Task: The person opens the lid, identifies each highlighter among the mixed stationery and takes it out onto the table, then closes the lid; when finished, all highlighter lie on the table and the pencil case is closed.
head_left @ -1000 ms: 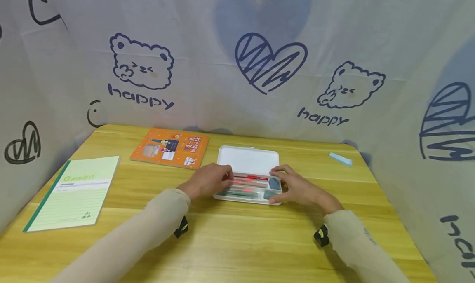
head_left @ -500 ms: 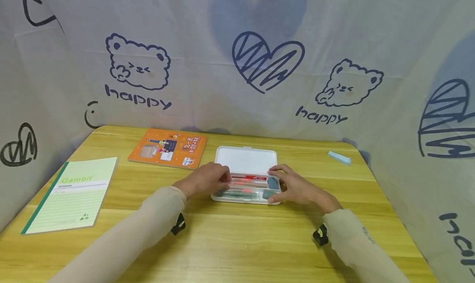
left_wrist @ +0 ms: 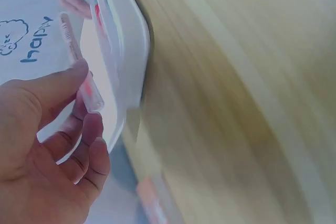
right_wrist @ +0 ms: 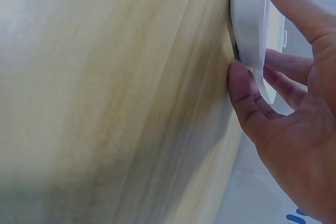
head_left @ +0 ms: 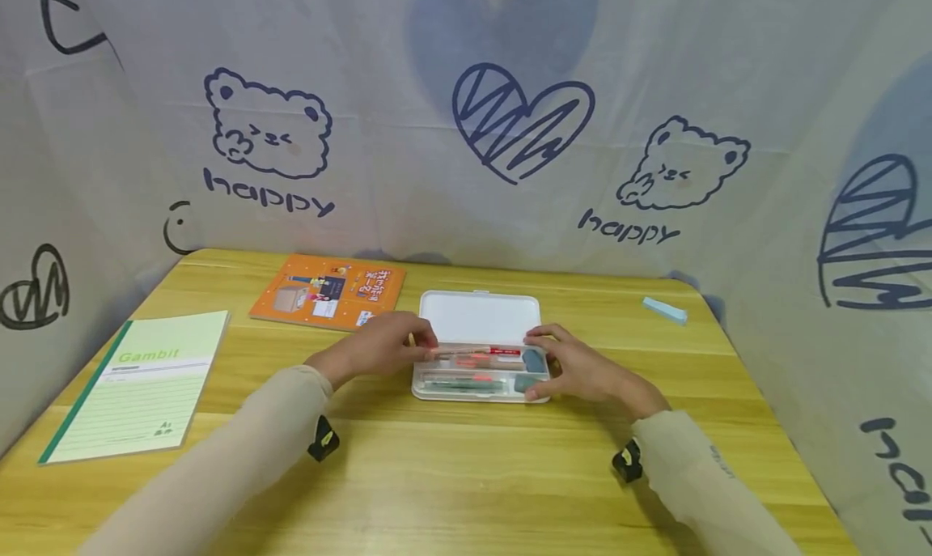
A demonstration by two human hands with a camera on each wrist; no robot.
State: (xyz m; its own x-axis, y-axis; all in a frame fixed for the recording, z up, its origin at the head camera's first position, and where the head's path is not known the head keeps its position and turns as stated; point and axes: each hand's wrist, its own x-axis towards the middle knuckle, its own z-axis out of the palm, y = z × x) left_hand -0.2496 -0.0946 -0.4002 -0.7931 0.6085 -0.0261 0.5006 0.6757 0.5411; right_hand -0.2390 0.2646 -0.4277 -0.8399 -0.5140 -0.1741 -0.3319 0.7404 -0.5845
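A white pencil case (head_left: 479, 317) lies on the table with its lid tipped back. Between thumb and fingers, my left hand (head_left: 382, 345) pinches the end of a slim, clear pen (left_wrist: 72, 40) with pink-red marks. In the head view this pen runs over the case's back compartment, its red part to the right. My right hand (head_left: 582, 370) holds the right end of the case, thumb at the front corner and fingers at the back. Inside, greenish pens (head_left: 462, 386) lie in the front compartment, and two blue-grey blocks (head_left: 534, 362) sit at the right.
An orange booklet (head_left: 328, 290) lies behind and left of the case. A pale green notebook (head_left: 138, 386) with a dark green spine is at the table's left. At the back right rests a light-blue bar (head_left: 664, 310). Printed cloth (head_left: 393, 176) hangs behind the table.
My left hand has drawn back left and slightly up from inside the case, bringing the pen with it. My right hand keeps its place at the case's right end.
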